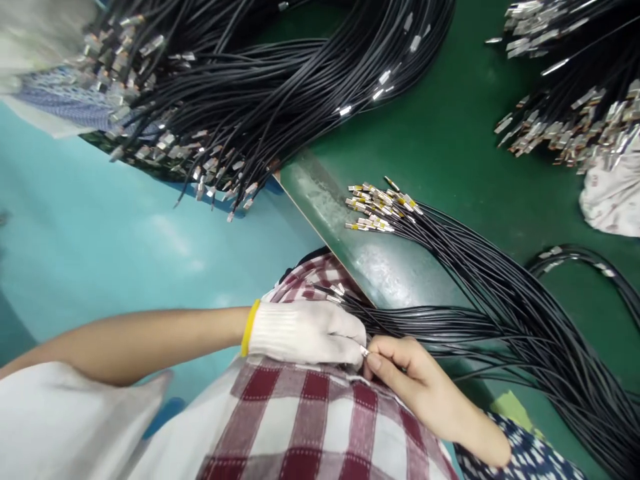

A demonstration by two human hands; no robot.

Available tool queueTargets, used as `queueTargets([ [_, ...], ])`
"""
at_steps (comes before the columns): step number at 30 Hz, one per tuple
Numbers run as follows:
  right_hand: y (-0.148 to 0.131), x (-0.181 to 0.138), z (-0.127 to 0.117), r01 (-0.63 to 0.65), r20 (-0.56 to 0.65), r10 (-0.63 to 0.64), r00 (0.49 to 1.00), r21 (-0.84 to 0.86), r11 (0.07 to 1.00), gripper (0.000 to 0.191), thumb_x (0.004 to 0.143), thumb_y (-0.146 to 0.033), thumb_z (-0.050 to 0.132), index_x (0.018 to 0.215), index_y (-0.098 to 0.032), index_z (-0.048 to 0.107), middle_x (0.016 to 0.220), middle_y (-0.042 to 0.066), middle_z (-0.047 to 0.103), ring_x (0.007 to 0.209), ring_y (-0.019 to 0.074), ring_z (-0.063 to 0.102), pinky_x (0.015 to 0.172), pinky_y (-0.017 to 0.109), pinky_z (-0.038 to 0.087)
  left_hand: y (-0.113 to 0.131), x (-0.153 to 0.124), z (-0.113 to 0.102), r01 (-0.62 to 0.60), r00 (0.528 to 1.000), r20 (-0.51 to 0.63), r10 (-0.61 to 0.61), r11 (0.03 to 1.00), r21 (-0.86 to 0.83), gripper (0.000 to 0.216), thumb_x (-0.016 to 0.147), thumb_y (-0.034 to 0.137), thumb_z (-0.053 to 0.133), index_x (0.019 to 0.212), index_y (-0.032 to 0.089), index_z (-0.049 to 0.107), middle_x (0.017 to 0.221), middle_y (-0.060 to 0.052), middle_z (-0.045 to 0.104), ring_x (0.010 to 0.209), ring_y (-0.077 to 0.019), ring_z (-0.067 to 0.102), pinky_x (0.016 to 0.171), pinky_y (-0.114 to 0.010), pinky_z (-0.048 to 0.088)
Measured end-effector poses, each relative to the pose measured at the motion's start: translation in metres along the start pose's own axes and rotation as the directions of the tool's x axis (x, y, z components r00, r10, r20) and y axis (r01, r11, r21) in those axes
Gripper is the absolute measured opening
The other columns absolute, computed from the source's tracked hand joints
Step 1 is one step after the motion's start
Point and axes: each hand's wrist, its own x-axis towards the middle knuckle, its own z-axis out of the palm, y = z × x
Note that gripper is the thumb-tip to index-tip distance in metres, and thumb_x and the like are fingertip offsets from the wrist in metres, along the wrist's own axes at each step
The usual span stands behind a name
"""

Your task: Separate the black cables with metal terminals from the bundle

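Note:
My left hand point(313, 333), in a white knit glove with a yellow cuff, is closed in front of my checked apron. Bare and pinched, my right hand point(417, 380) meets it at the fingertips. Between them shows the small silver connector point(365, 351) of a cable, gripped by both hands. Just beyond my hands a bundle of thin black cables point(430, 321) runs off the table edge, its metal ends point(337, 292) over my lap. A larger bunch of black cables with silver and yellow connectors point(383, 207) lies on the green table point(470, 160).
A thick heap of black cables point(300, 80) overhangs the table's far left corner, metal tips outward. More cables with metal ends point(570, 127) lie at the upper right, beside a patterned white cloth point(613, 190). The table edge point(325, 237) slants past my lap above a light blue floor point(125, 247).

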Motion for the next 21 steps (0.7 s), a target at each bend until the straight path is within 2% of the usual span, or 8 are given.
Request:
queueTargets([
  [4, 0.002, -0.001, 0.003, -0.050, 0.025, 0.050, 0.998, 0.015, 0.999, 0.041, 0.103, -0.041, 0.042, 0.070, -0.019, 0.051, 0.062, -0.004, 0.045, 0.059, 0.0115, 0.041, 0.057, 0.025, 0.032, 0.001, 0.003, 0.004, 0.050, 0.999, -0.016, -0.049, 0.998, 0.024, 0.020, 0.089, 0.020, 0.047, 0.069, 0.019, 0.050, 0.067, 0.005, 0.051, 0.064, -0.0102, 0.047, 0.058, -0.021, 0.032],
  [7, 0.005, -0.003, 0.006, -0.066, 0.013, 0.067, 0.998, -0.021, 0.998, 0.040, 0.103, -0.042, 0.042, 0.070, -0.020, 0.048, 0.062, -0.004, 0.040, 0.060, 0.0117, 0.037, 0.058, 0.026, 0.030, -0.001, 0.005, 0.009, 0.035, 0.999, -0.039, -0.033, 0.998, 0.052, 0.023, 0.087, 0.017, 0.046, 0.064, 0.019, 0.043, 0.064, 0.005, 0.046, 0.061, -0.0098, 0.043, 0.057, -0.022, 0.030],
  [10, 0.007, -0.006, 0.010, -0.075, -0.034, 0.073, 0.997, -0.057, 0.996, 0.039, 0.102, -0.042, 0.042, 0.071, -0.020, 0.048, 0.063, -0.004, 0.043, 0.060, 0.0122, 0.039, 0.058, 0.026, 0.030, -0.005, 0.006, 0.015, -0.005, 0.997, -0.082, 0.010, 0.998, 0.067, 0.027, 0.087, 0.016, 0.045, 0.062, 0.019, 0.038, 0.061, 0.005, 0.043, 0.058, -0.0093, 0.039, 0.057, -0.023, 0.029],
  [15, 0.008, -0.009, 0.014, -0.074, -0.065, 0.068, 0.996, -0.085, 0.994, 0.040, 0.103, -0.042, 0.040, 0.071, -0.020, 0.046, 0.062, -0.003, 0.045, 0.061, 0.0129, 0.041, 0.060, 0.027, 0.031, -0.011, 0.007, 0.027, -0.046, 0.984, -0.170, 0.058, 0.996, 0.076, 0.027, 0.088, 0.016, 0.045, 0.062, 0.019, 0.037, 0.060, 0.005, 0.041, 0.056, -0.0093, 0.038, 0.056, -0.024, 0.028],
  [21, 0.006, -0.010, 0.015, -0.080, -0.044, 0.075, 0.996, -0.109, 0.991, 0.041, 0.103, -0.042, 0.038, 0.069, -0.020, 0.042, 0.061, -0.004, 0.041, 0.059, 0.0125, 0.039, 0.060, 0.027, 0.030, -0.010, 0.008, 0.031, -0.065, 0.981, -0.177, 0.082, 0.993, 0.098, 0.030, 0.085, 0.011, 0.046, 0.060, 0.019, 0.033, 0.056, 0.006, 0.038, 0.053, -0.0088, 0.034, 0.053, -0.024, 0.026],
])
